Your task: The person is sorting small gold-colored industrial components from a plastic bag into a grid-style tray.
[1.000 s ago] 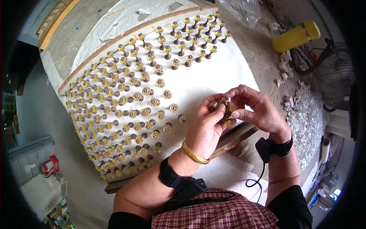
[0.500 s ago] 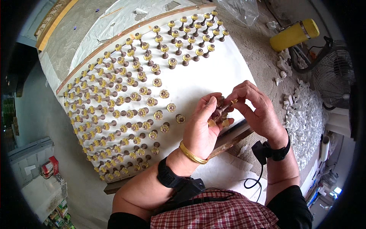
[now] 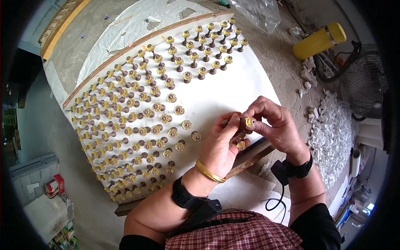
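My left hand [image 3: 225, 139] is closed around a few small brown stemmed pieces; a yellow tip [image 3: 241, 145] shows at its fingers. With thumb and fingertips, my right hand [image 3: 273, 125] pinches one brown stemmed piece with a yellow scalloped top [image 3: 250, 122], its top facing up. Both hands meet over the right front edge of the white board [image 3: 216, 104]. Rows of the same small pieces [image 3: 154, 91] stand upright on the board, to the left of and beyond my hands. The fingers partly hide what is in the left palm.
A wooden strip [image 3: 137, 43] borders the board's far side. To the right are a yellow bottle [image 3: 318, 41], a black fan [image 3: 363, 81] and a pile of white scraps [image 3: 331, 137]. Clear plastic sheeting [image 3: 260, 14] lies at the far side.
The right hand has moved slightly down and nearer to me, and the piece in its fingers has turned so its yellow top faces up. The left hand has barely moved.
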`<control>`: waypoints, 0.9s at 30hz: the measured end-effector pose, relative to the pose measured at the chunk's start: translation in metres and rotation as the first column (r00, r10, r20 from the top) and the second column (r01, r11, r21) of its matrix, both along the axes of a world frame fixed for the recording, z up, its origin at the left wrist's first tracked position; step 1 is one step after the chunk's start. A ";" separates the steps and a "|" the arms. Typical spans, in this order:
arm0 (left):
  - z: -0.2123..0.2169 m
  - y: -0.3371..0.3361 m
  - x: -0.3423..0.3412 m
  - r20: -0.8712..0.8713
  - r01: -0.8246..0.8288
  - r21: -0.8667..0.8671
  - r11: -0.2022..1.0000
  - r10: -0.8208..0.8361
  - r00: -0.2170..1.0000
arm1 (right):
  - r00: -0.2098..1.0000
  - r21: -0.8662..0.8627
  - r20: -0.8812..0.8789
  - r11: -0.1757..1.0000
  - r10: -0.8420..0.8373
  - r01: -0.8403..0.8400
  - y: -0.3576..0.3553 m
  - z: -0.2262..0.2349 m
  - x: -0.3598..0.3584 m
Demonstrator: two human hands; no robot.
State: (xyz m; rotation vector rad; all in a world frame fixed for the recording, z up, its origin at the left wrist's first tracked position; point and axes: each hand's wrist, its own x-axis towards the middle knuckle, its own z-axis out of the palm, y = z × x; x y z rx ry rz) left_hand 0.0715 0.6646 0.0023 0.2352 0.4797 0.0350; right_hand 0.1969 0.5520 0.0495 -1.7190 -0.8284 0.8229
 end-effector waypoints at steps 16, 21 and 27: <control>0.002 0.000 0.000 -0.061 -0.006 0.050 0.999 0.009 0.998 | 0.841 -0.154 0.497 0.932 -0.214 0.328 0.059 -0.040 0.095; 0.005 0.002 -0.001 -0.081 -0.027 0.017 0.999 0.028 0.996 | 0.789 -0.250 0.605 0.917 -0.103 0.312 0.073 -0.044 0.087; 0.006 0.000 0.000 -0.075 -0.027 0.030 0.999 0.030 0.997 | 0.749 -0.225 0.655 0.919 -0.105 0.325 0.074 -0.051 0.090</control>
